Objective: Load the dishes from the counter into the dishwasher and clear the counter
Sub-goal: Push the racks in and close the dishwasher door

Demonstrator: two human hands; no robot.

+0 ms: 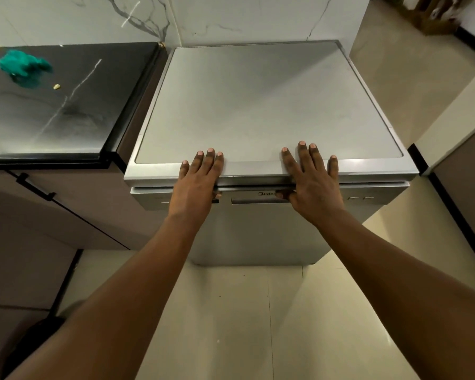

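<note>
The pale glossy tiled floor (258, 311) fills the near part of the scene. On it stands the silver freestanding dishwasher (258, 105), its flat grey top facing up and its door closed against the front. A white marble-veined wall (93, 17) rises at the far side. To the left of the dishwasher, just beside it, sits the dark polished stone counter (66, 105) over brown cabinet doors (52, 215).

Both bare forearms reach from the near edge toward the dishwasher's front lip. The left hand (198, 182) lies palm-down on the near edge of the top, fingers (209, 163) straight and close together; its thumb is hidden below the lip. The right hand (310, 176) lies palm-down on the same edge, further right, fingers spread wide and flat, with the thumb (283, 194) tucked under the lip at the recessed door handle (255, 200).

On the far left of the counter lies a crumpled teal cloth (22, 68). Near it, to the right, rests a small pale yellowish scrap (56, 86). No dishes show on the visible counter.
</note>
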